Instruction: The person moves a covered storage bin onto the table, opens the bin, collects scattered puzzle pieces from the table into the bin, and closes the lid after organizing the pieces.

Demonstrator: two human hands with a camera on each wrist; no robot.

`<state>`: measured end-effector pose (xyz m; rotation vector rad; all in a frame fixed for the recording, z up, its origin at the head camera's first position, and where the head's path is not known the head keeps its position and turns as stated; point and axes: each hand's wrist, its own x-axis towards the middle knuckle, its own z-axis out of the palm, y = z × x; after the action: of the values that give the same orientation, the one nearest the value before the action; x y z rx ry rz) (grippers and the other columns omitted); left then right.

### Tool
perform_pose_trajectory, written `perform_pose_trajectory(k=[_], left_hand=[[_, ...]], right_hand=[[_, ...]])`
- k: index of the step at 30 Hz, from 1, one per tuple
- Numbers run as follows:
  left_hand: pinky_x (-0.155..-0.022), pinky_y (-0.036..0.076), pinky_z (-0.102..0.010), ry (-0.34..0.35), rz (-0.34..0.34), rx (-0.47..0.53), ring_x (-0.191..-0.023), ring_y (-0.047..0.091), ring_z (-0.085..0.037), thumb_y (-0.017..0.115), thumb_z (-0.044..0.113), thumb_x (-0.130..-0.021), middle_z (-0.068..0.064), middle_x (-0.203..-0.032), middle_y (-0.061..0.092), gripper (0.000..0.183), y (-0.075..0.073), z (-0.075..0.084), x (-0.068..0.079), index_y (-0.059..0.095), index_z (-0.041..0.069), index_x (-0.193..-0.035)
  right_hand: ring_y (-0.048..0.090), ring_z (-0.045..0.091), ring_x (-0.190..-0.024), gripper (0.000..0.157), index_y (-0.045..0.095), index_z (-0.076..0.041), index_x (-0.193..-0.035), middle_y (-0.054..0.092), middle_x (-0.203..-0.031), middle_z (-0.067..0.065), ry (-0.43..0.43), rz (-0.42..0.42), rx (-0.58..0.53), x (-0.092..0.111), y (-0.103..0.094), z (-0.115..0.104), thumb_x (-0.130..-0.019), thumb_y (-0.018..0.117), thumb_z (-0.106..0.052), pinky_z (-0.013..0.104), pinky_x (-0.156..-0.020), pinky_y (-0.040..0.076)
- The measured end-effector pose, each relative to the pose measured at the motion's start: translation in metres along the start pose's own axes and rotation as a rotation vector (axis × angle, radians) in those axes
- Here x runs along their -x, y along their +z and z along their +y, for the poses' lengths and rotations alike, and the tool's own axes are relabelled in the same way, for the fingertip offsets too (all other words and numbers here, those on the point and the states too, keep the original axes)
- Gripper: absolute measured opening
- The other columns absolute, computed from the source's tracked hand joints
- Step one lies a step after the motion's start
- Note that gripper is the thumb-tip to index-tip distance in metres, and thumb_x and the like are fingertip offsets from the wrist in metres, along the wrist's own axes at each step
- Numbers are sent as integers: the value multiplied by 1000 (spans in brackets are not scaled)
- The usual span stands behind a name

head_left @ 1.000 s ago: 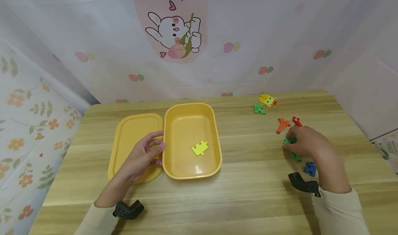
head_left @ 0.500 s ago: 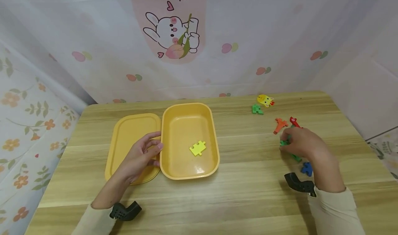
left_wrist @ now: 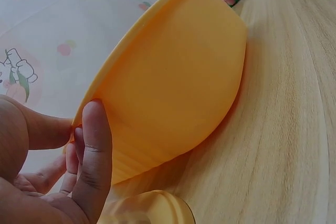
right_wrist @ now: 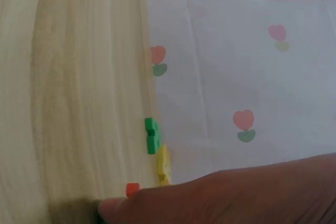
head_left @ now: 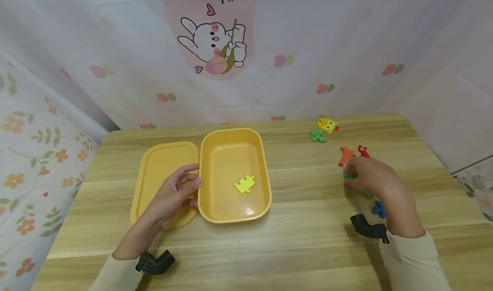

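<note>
In the head view, my left hand (head_left: 173,192) rests at the left side of a yellow plastic box (head_left: 236,216), fingertips and thumb against its rim and outer wall. The left wrist view shows a finger (left_wrist: 97,135) lying along the box's outside. A yellow-green puzzle piece (head_left: 245,184) lies inside the box. At the right, my right hand (head_left: 371,177) pinches a small green puzzle piece (head_left: 348,176), mostly hidden by the fingers. Under that hand, part of another green piece (head_left: 367,194) shows. An orange piece (head_left: 346,155) and a red animal-head piece (head_left: 363,151) lie just beyond it.
A yellow lid (head_left: 165,162) lies left of the box, partly under my left hand. Further back are a green puzzle piece (head_left: 317,136) and a yellow giraffe-head piece (head_left: 328,125). A blue piece (head_left: 379,209) sits by my right wrist. A printed curtain (head_left: 300,81) hangs behind the table.
My right hand has shifted slightly left with its fingers on the green piece. The whole head view has also shifted a little. The left hand stays at the box.
</note>
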<state>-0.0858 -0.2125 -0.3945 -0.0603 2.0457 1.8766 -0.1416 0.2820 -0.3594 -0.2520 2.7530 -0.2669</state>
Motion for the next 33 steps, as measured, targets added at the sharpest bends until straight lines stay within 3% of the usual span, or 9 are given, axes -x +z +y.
perform_pose_trajectory(k=[8,13,19,23,27,33], left_hand=[[-68,64,-25,-1,1,-1,-91,64,-11,61,19,-109,-10,-125,55,61,2,0,-2,33,6,-162],[-67,63,-26,-7,12,-6,-91,63,-10,61,19,-108,-11,-127,55,62,2,0,-1,33,6,-162],[-67,63,-26,-5,11,-7,-90,63,-10,61,18,-108,-10,-126,55,62,1,-1,0,33,6,-162],[-65,63,-26,12,16,-2,-87,63,-9,62,17,-108,-8,-122,56,62,3,-2,0,33,5,-162],[-65,63,-26,22,35,1,-86,62,-8,63,17,-107,-5,-119,56,62,4,-4,2,35,3,-161],[-65,63,-26,33,35,-3,-85,62,-8,63,16,-107,-5,-119,55,61,5,-4,0,35,3,-160]], right_hand=[[69,41,-96,26,66,5,-109,73,-108,25,-53,106,-49,3,-6,0,-93,75,-15,58,-80,58],[73,35,-95,24,65,3,-113,73,-111,22,-138,145,-172,0,-7,-8,-99,72,-15,49,-77,61],[73,34,-107,27,66,-4,-124,73,-119,14,-225,212,-339,1,-5,-19,-104,69,-21,37,-77,62],[71,16,-107,28,65,-8,-129,72,-123,11,-289,261,-457,3,-4,-26,-106,67,-23,28,-72,60],[63,1,-107,31,59,-7,-135,66,-128,13,-316,239,-578,2,0,-30,-109,62,-23,29,-75,63],[63,16,-110,32,46,-5,-139,53,-130,14,-330,214,-730,-5,4,-32,-112,53,-21,37,-82,67]])
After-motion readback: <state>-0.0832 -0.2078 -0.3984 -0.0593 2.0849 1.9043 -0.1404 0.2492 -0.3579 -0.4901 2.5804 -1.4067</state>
